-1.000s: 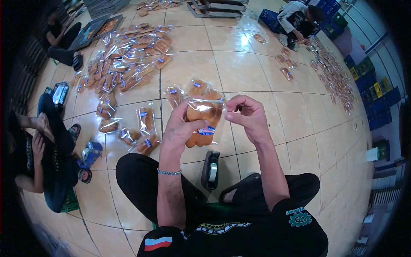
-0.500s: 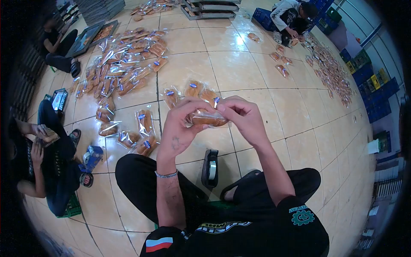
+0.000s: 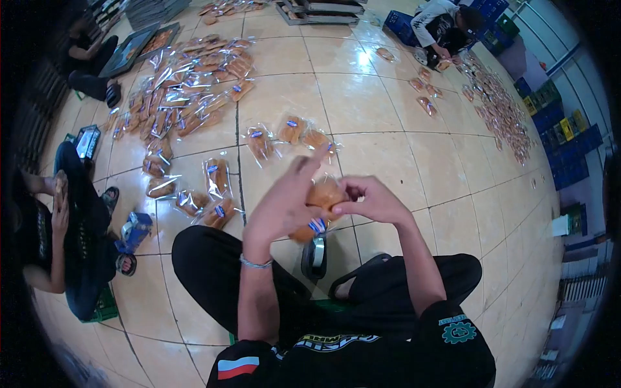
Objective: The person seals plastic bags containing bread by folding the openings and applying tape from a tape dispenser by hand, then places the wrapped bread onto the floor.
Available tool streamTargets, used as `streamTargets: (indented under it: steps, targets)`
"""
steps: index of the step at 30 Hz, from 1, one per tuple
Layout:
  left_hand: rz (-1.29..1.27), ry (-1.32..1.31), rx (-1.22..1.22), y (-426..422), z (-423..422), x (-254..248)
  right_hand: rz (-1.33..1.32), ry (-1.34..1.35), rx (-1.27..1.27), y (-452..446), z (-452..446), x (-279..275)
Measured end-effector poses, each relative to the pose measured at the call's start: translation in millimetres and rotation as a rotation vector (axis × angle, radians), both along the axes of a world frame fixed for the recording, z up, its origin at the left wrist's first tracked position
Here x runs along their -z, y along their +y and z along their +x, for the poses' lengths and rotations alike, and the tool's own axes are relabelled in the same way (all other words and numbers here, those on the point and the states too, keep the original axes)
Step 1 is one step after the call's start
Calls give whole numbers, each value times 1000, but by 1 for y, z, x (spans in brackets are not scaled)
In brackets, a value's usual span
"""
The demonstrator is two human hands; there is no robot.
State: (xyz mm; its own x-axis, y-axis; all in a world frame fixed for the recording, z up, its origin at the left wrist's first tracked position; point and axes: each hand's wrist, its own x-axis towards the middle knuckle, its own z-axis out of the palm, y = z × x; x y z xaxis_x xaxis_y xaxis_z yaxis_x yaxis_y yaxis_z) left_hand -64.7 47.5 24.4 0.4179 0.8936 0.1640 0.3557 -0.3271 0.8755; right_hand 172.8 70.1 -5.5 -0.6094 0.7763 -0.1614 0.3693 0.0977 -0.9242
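A clear bag of bread with a blue and white label [image 3: 317,226] is held between my hands, above the black tape dispenser [image 3: 314,258]. My right hand [image 3: 372,199] pinches the bag's right side. My left hand [image 3: 281,204] is at its left side, slightly blurred, with the index finger stretched out upward; its thumb lies by the bread, partly hidden. Just beyond my hands, several bagged breads [image 3: 292,129] lie on the tiled floor [image 3: 375,155].
A large pile of bagged bread [image 3: 200,77] covers the floor at the upper left. People sit at the left [image 3: 65,226], upper left [image 3: 87,61] and upper right [image 3: 446,29]. Small packets [image 3: 501,107] lie at the right, beside blue crates [image 3: 572,152]. Trays [image 3: 323,13] stand at the back.
The bag has come down toward the tape dispenser and turned, so its label shows again. My left hand has opened its fingers from around it. Both hands have moved lower.
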Motion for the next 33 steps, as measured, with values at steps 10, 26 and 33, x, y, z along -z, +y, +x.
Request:
streamTargets:
  steps: [10,26,33]
  targets:
    - [3,463,45,-18,-6,9,-325,658,1352,32,179,241]
    - [-47,474,59,-2,7,34,238,-1018,498,170,-52,279]
    - [-120,537,-241,18,15,55,-362,-54,667,135,-21,222]
